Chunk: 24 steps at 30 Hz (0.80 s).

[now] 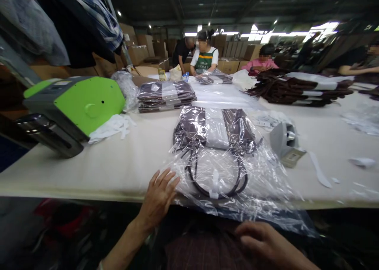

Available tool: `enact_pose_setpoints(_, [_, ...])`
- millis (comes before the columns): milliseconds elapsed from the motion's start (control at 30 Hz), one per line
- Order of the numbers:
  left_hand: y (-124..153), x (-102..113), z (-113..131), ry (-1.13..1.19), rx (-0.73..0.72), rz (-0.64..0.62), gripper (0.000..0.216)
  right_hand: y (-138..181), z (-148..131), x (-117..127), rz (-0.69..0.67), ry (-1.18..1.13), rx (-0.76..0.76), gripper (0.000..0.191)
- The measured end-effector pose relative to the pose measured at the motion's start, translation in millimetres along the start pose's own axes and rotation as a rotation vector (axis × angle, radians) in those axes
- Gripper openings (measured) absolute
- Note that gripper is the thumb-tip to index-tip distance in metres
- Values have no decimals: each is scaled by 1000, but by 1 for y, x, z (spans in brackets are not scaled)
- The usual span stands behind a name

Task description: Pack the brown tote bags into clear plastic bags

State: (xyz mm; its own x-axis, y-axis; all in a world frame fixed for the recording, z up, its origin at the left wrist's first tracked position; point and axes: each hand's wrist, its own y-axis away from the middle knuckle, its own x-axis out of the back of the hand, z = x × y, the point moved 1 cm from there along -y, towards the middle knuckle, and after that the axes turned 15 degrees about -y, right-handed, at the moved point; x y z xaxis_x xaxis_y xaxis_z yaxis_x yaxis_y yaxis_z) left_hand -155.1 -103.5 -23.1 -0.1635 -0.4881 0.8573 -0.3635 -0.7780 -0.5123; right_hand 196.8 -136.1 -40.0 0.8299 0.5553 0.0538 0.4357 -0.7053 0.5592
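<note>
A dark brown bag [192, 124] lies inside a clear plastic sleeve [266, 179], with a white band [217, 130] across its middle. Its looped strap [243, 175] points toward me, wrapped by a small white piece [214, 187]. The loose end of the sleeve hangs over the table's near edge. My left hand [160, 193] is at that edge with fingers spread, close to the sleeve's left side; whether it touches the plastic I cannot tell. Slightly blurred, my right hand [260, 238] is below the edge, thumb and fingers apart, nothing visible in it.
Left on the table [112, 167] stand a green-and-grey machine [91, 100] and a metal flask [50, 132]. Wrapped bags [166, 96] are stacked behind. A tape dispenser [286, 143] and a brown pile [302, 90] lie right. Co-workers [204, 59] are across the table.
</note>
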Motion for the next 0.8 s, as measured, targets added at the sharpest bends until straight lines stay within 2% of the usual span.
enact_pose_setpoints(67, [-12,1,0,-11,40,56,22,-17,-42,-31,-58,67,228,26])
enact_pose_setpoints(133, [-22,8,-1,-4,92,115,15,-35,-70,-55,-82,119,457,29])
enact_pose_setpoints(200, [-25,17,-2,-8,149,188,10,-54,-81,-70,-37,239,680,35])
enact_pose_setpoints(267, [-20,26,-3,-3,195,246,10,-75,-77,-71,91,425,840,41])
enact_pose_setpoints(333, [-10,32,-2,-4,231,309,13,-94,-64,-60,248,574,886,44])
enact_pose_setpoints(433, [7,32,10,46,237,417,25,-118,-49,-34,416,562,801,44])
enact_pose_setpoints(500, [8,23,29,188,98,348,25,-130,-49,-19,504,472,755,48])
enact_pose_setpoints(567, [-1,7,55,334,-119,164,14,-143,-57,-9,584,432,768,55])
enact_pose_setpoints(633, [-20,-12,79,402,-254,-19,9,-157,-70,-3,636,462,826,61])
enact_pose_setpoints(700, [-44,-32,92,421,-247,-129,14,-168,-84,3,663,496,887,64])
enact_pose_setpoints(800, [-81,-59,86,346,-106,-148,31,-173,-105,16,783,453,946,69])
